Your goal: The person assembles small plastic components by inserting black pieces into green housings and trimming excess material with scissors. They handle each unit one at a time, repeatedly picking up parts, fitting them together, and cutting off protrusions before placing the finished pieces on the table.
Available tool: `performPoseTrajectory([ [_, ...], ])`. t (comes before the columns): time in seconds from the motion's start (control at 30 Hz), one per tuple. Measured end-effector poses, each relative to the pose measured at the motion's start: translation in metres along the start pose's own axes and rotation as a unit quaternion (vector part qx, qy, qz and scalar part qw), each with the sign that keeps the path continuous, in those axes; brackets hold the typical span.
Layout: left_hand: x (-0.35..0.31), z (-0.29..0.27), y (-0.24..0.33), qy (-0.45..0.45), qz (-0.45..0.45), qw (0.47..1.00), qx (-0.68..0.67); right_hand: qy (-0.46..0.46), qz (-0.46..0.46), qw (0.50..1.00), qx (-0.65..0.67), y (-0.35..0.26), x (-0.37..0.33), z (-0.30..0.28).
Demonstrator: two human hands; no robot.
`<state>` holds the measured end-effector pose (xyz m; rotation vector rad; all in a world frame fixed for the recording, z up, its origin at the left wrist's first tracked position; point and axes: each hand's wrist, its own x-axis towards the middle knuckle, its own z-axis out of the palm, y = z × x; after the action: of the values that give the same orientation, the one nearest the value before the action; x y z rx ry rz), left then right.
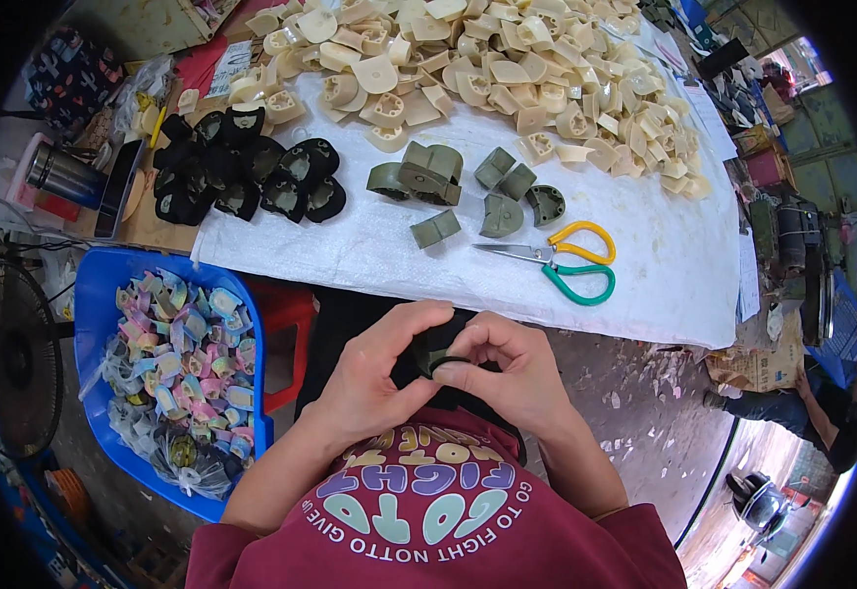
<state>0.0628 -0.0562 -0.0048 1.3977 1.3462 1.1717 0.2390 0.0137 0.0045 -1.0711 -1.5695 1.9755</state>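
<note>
Thumb and fingers of the left hand (371, 368) cup a dark green piece (429, 360) before the body, just off the near edge of the white-covered table (350, 260). The right hand (510, 371) pinches its right rim; good work probably wants the left steadying while the right presses evenly along that rim. Its curved rim seems turned toward the right thumb; fingers hide its long axis

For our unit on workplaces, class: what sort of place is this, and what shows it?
Probably a small workshop: there's a big heap of cream parts, green pieces near scissors, and a blue tub of pastel parts.
</note>
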Motion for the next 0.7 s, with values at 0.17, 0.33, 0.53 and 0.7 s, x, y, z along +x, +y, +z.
performPoseTrajectory([
  [0.17,0.001,0.001,-0.002,0.021,0.070,0.996,0.058,0.024,-0.045,0.996,-0.071,-0.005,0.000,0.002],
  [0.33,0.001,0.001,-0.002,0.030,0.093,0.991,0.088,0.040,-0.115,0.980,-0.159,-0.016,0.001,0.005],
  [0.53,0.001,0.003,-0.001,0.046,0.083,0.992,0.089,0.053,-0.102,0.980,-0.162,-0.018,0.002,0.008],
  [0.7,0.001,0.004,-0.011,0.030,-0.038,0.995,-0.087,0.131,-0.343,0.893,-0.260,-0.004,-0.005,0.007],
])
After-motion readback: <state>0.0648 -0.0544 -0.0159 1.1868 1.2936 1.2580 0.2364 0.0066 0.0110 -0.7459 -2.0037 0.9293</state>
